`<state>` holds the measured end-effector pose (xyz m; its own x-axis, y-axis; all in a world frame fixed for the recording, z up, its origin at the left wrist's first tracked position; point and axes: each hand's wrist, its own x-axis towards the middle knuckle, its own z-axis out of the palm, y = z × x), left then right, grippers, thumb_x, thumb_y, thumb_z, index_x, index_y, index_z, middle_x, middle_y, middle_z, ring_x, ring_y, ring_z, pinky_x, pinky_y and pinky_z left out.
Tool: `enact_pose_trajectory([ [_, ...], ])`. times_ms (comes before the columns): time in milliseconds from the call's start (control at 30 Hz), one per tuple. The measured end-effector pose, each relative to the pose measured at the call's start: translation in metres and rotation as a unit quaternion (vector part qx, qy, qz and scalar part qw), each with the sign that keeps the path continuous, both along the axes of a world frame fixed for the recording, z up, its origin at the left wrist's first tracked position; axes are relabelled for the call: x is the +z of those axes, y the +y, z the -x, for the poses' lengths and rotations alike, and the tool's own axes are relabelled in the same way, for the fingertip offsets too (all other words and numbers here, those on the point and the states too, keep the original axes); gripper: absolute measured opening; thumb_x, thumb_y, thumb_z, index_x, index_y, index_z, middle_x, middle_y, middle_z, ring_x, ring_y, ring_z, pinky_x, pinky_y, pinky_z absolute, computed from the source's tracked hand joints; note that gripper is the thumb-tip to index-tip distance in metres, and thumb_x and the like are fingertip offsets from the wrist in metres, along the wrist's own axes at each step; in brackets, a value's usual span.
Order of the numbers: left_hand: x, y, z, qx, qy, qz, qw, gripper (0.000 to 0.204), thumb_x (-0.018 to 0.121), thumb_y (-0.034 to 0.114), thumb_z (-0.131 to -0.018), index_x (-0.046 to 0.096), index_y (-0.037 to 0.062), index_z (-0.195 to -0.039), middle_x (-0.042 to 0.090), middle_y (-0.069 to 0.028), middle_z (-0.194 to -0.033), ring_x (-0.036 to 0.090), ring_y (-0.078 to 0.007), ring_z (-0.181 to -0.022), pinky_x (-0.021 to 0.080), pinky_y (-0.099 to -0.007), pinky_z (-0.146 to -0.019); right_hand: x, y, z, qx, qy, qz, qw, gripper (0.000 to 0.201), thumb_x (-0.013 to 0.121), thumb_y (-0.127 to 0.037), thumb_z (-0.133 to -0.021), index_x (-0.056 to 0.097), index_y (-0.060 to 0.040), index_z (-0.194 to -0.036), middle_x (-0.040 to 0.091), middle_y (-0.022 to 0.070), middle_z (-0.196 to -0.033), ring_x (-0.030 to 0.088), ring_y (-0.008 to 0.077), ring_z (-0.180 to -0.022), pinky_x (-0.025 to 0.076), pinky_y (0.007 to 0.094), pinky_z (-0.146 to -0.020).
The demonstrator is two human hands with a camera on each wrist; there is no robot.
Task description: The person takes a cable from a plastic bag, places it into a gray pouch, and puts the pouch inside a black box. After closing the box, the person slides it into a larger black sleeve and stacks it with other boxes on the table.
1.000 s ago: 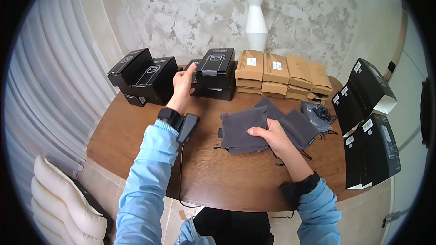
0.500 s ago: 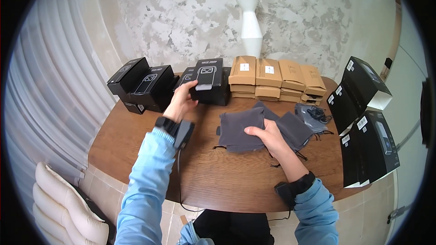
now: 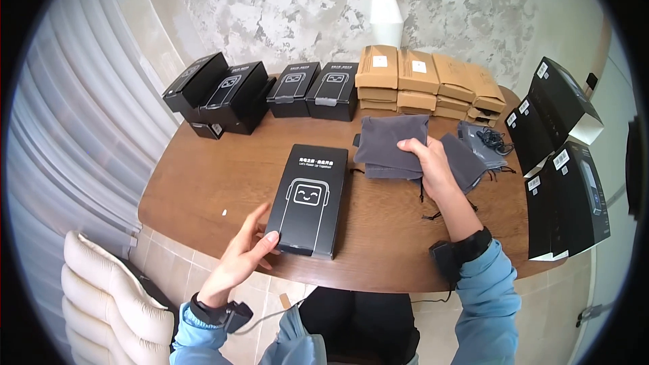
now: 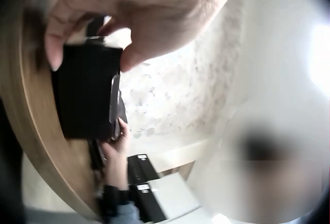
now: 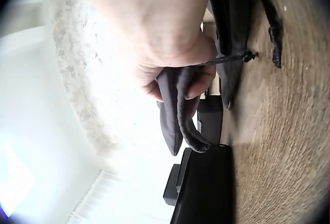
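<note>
In the head view a black box (image 3: 307, 203) with a smiling-face line drawing lies face up near the table's front. My left hand (image 3: 240, 253) holds its near left corner, thumb on the top face and index finger along the side. The left wrist view shows the box's dark end (image 4: 87, 90) between thumb and fingers. My right hand (image 3: 436, 165) grips grey drawstring pouches (image 3: 392, 145), thumb on top and fingers underneath. Their folded edge (image 5: 172, 113) shows in the right wrist view. More grey pouches (image 3: 463, 162) lie just behind that hand.
Black boxes (image 3: 331, 91) line the back, with more stacked black boxes (image 3: 233, 98) at the left. Brown cartons (image 3: 416, 81) stand in two layers at the back right. A clear bag with a black cable (image 3: 493, 140) lies near tall black boxes (image 3: 568, 189) on the right edge.
The left hand has brought one black box from the back row to the table's front. The right hand still holds the pouches, slightly shifted in the head view as the camera moved.
</note>
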<state>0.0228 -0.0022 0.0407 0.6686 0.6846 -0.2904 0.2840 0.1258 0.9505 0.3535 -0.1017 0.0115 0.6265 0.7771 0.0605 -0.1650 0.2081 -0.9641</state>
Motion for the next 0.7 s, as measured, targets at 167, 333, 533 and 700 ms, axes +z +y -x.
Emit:
enact_pose_trajectory([
  [167, 0.012, 0.006, -0.003, -0.078, 0.033, -0.31, 0.947, 0.06, 0.059, 0.023, -0.092, 0.03, 0.006, -0.143, 0.06, -0.0103, -0.094, 0.058, -0.0149, -0.08, 0.047, -0.0281, -0.071, -0.001, 0.0, -0.002, 0.001, -0.002, 0.004, 1.0, 0.027, 0.063, -0.015, -0.079, 0.059, 0.0041, -0.098, 0.063, 0.0087, -0.095, 0.061, 0.0143, -0.084, 0.048, 0.0261, -0.077],
  [333, 0.023, 0.033, -0.02, -0.071, -0.184, -0.141, 0.97, 0.055, 0.042, 0.038, -0.099, 0.036, -0.0006, -0.138, 0.062, -0.0105, -0.092, 0.058, -0.0141, -0.089, 0.045, -0.0295, -0.083, -0.004, 0.0, -0.004, -0.015, 0.02, 0.011, 1.0, 0.024, 0.062, -0.014, -0.078, 0.062, 0.0014, -0.096, 0.064, 0.0067, -0.091, 0.06, 0.0137, -0.083, 0.046, 0.0261, -0.077],
  [533, 0.034, 0.052, -0.058, -0.114, -0.363, -0.011, 0.925, 0.061, 0.043, 0.035, -0.097, 0.019, 0.0067, -0.145, 0.052, -0.0221, -0.125, 0.056, -0.0258, -0.109, 0.042, -0.038, -0.096, -0.006, 0.0, -0.006, -0.009, 0.029, 0.0, 1.0, 0.026, 0.062, -0.013, -0.079, 0.059, 0.0037, -0.099, 0.064, 0.0089, -0.095, 0.061, 0.0144, -0.084, 0.048, 0.0259, -0.079],
  [700, 0.023, 0.065, -0.089, -0.087, -0.375, -0.115, 0.916, 0.076, 0.054, 0.034, -0.09, 0.009, 0.0133, -0.149, 0.018, -0.0181, -0.152, 0.022, -0.0309, -0.14, 0.022, -0.0401, -0.111, -0.009, 0.001, -0.004, 0.02, 0.031, 0.003, 0.999, 0.027, 0.063, -0.013, -0.078, 0.06, 0.003, -0.1, 0.064, 0.0083, -0.096, 0.06, 0.0146, -0.088, 0.046, 0.0267, -0.082],
])
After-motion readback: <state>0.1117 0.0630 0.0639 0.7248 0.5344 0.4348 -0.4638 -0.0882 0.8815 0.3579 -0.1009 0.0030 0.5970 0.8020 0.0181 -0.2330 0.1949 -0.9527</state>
